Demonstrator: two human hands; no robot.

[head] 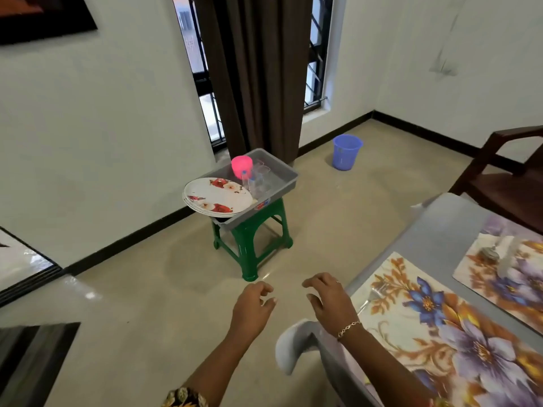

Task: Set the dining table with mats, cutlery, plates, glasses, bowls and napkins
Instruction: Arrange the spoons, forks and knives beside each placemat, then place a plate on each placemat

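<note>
Straight ahead of the left hand (254, 301) and right hand (326, 298), both loosely curled and empty, plates (217, 196) sit stacked in a grey tray (283, 183), floral mat (426, 327) just right.

A thin, gold-toned chain bracelet (349, 326) with small pale links is worn around the wrist of the right hand (326, 298), and a slim ring (338, 281) is seen on one of its fingers (320, 279). The left hand (252, 301) and both forearms are left uncovered. Near the left elbow, the edge of a dark fabric sleeve (184, 398) printed with yellow and tan flowers is shown.
</note>
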